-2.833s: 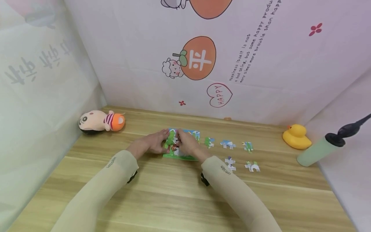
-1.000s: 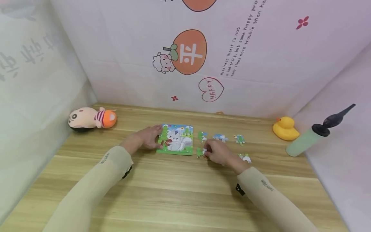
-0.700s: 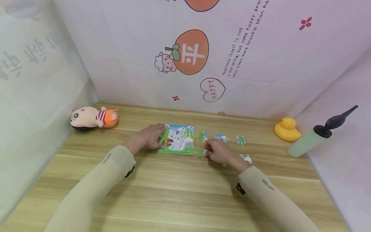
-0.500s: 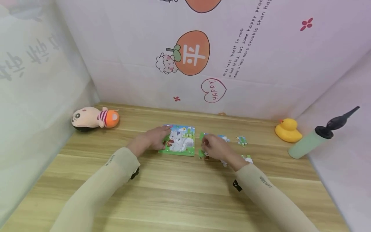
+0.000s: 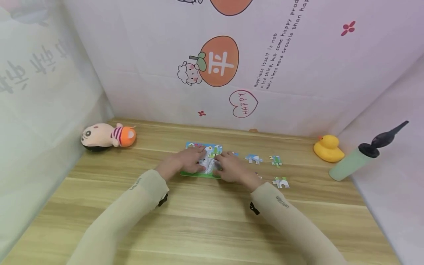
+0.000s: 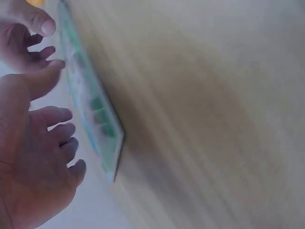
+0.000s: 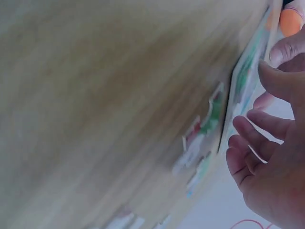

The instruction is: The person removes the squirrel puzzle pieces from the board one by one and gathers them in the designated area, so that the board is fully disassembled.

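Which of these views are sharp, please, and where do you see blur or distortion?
Head view: mostly sharp and evenly lit, with wide-angle bending at the walls; soft shadows under the sleeves. Left wrist view: puzzle board and table smeared by motion blur. Right wrist view: similarly blurred, loose pieces indistinct.

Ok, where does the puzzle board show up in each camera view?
Head: puzzle board centre of the table, under both hands.
Left wrist: blurred, a tilted strip beside the left hand.
Right wrist: upper right edge, by the right hand.
Shared landmark: the wooden tabletop.
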`<state>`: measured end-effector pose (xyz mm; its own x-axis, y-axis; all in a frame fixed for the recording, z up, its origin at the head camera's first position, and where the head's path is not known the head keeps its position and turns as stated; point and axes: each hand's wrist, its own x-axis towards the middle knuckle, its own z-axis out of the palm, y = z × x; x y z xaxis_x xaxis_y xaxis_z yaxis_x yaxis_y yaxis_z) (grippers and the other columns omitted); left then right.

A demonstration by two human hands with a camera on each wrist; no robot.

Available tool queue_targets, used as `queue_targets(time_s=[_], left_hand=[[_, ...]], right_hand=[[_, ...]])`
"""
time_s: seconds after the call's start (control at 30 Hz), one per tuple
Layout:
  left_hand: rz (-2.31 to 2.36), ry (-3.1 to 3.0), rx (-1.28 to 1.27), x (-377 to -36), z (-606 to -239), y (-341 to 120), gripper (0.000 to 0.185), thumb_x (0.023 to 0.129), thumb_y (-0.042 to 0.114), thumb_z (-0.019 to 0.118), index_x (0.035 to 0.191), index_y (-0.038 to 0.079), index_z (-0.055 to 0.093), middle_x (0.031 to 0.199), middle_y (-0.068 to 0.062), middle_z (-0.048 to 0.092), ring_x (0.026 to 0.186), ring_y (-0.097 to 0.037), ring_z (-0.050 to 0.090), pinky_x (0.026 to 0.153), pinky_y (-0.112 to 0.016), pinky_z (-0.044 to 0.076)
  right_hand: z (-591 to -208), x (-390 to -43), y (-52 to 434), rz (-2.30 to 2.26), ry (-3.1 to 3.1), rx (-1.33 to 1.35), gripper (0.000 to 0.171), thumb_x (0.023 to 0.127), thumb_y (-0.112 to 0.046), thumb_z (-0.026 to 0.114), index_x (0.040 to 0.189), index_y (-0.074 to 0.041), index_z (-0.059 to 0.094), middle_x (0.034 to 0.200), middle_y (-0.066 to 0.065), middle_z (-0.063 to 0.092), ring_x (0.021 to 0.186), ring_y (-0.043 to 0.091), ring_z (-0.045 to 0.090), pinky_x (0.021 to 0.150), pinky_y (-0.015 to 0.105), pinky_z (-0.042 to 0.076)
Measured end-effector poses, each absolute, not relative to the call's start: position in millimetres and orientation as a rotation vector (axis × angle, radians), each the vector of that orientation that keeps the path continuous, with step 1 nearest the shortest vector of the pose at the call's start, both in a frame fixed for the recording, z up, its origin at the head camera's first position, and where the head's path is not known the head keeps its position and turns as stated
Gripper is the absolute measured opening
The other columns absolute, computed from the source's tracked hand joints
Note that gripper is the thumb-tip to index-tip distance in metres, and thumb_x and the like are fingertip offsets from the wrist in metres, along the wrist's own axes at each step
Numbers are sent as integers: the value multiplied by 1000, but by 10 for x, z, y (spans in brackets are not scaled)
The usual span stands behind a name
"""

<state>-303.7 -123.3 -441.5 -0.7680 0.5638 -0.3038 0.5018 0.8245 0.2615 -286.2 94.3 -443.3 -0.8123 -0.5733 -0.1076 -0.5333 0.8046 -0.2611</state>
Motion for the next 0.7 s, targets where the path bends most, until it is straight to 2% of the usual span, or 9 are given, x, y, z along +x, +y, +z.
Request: queue_targets(time_s=[0.13, 0.4, 0.7], left_hand=[[182, 2640, 808, -3032, -4492, -1182, 77, 107, 45, 52, 165, 5, 23, 177, -15, 12, 166, -33, 9, 137, -50, 11], [289, 2610, 765, -3024, -4600, -1195, 76, 106, 42, 55, 165, 6, 24, 177, -13, 13, 166, -32, 10, 137, -47, 15], [332, 2623, 764, -3034, -4593, -1213, 77, 105, 41, 59, 165, 5, 25, 176, -14, 14, 165, -34, 11, 137, -50, 16]], right_hand=[[-4491, -2875, 919, -287, 2784, -849, 62, 99, -37, 71, 146, -2, 55, 150, 20, 56, 143, 42, 48, 122, 57, 43], [-4529, -2875, 904, -291, 2755, -826, 57, 99, -37, 71, 144, -3, 60, 143, 17, 58, 136, 37, 50, 118, 52, 46], [-4534, -2910, 881, -348, 2794, -813, 48, 99, -31, 72, 137, -3, 66, 140, 17, 62, 132, 37, 53, 118, 52, 47]])
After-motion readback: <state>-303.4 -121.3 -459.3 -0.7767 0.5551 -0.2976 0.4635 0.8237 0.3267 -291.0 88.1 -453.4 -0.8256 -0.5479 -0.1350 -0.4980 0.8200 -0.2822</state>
